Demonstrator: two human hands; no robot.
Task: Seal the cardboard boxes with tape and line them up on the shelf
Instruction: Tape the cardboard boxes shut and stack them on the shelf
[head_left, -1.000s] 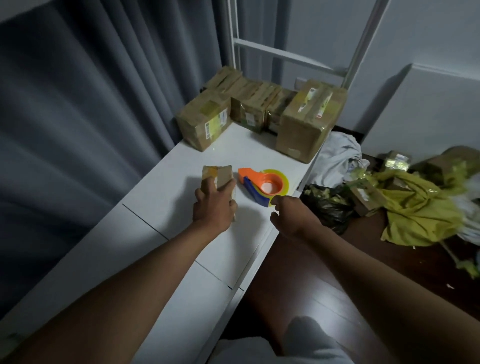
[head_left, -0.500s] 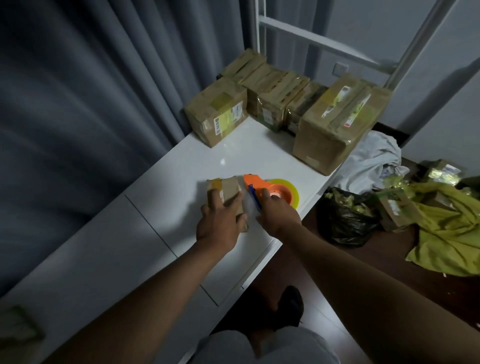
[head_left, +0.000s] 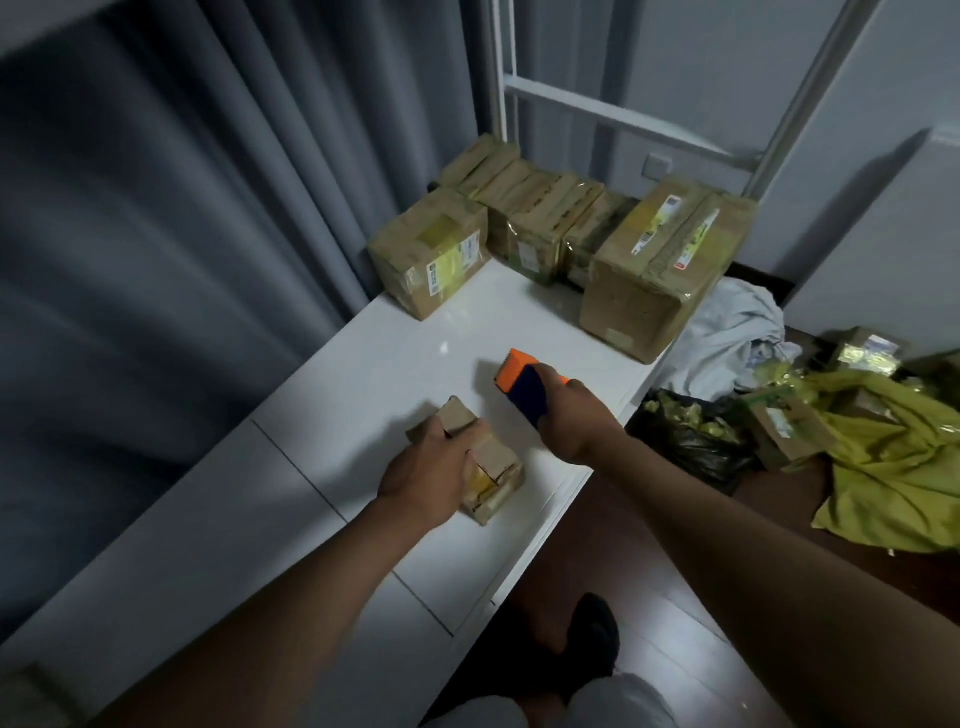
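Right hand (head_left: 571, 421) now grips lifted tape dispenser (head_left: 524, 384); left hand (head_left: 431, 470) still clasps small box (head_left: 488, 467).

One small box (head_left: 470, 457) in front, one tape dispenser (head_left: 524, 387), two hands; rear boxes too tightly packed to count.

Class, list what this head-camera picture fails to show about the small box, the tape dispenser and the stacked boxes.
- Small box, head view: the left hand hides much of its top.
- Tape dispenser: the right hand covers its roll.
- Labels on the stacked boxes: too small to read.
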